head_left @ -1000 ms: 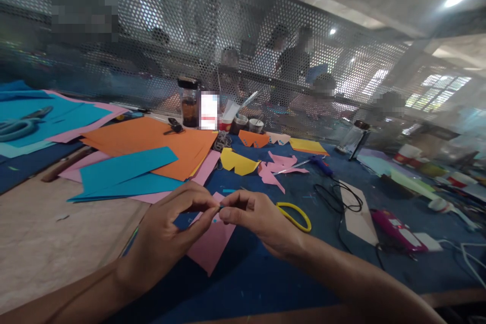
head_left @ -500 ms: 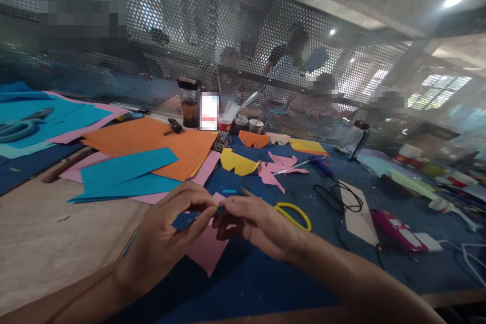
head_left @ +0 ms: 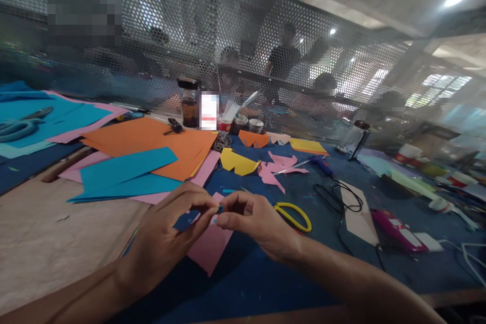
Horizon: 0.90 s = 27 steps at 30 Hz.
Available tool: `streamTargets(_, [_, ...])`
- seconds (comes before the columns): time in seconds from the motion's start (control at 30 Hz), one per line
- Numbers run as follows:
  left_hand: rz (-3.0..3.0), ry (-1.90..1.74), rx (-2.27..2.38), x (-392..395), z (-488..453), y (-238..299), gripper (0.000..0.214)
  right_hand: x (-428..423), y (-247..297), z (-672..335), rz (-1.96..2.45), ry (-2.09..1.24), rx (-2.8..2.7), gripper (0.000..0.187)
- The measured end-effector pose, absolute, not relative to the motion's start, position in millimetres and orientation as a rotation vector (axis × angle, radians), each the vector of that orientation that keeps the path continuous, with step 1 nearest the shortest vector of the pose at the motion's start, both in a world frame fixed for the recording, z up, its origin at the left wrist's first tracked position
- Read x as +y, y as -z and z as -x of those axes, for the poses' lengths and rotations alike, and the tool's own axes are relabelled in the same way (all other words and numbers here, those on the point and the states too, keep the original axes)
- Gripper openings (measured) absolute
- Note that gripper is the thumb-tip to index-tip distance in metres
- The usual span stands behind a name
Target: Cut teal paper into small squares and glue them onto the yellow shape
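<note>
My left hand is closed in a pinch on a tiny blue paper piece, most of it hidden by the fingertips. Facing it, my right hand has its thumb below and its index finger above, with a gap between them. Its index fingertip is close to the blue piece; whether it touches cannot be told. A small blue dot shows by the right thumb tip. Below both hands lies a pink paper piece, partly covered. Yellow-handled scissors lie beyond my right wrist, blades mostly hidden.
Orange sheets and folded blue paper lie left. Ahead are a yellow cut-out, pink cut-outs and a blue glue gun with a looping cord. A dark-lidded jar stands by the mesh partition.
My right thumb has moved down and away from its index finger, opening a gap. My left hand keeps its pinch in the same place. Behind the mesh, a person has shifted.
</note>
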State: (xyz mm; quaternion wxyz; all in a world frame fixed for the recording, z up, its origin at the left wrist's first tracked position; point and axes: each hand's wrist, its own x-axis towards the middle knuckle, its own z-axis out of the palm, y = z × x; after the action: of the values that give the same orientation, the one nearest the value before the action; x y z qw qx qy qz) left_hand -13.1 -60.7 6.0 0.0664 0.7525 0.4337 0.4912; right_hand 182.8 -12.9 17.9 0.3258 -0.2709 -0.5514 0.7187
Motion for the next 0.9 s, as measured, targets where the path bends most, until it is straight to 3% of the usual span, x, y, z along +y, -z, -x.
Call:
streamTargets(0.6, [-2.338, -1.454, 1.278, -63.6, 16.0, -1.3, 0.011, -14.8, -21.1, -184.5, 0.703, -1.893, -1.466, 0.030])
streamTargets(0.9, [-2.363, -1.459, 1.256, -62.2, 14.3, -1.4, 0.015, -11.5, -20.2, -187.3, 0.711, -2.142, -1.335, 0.034])
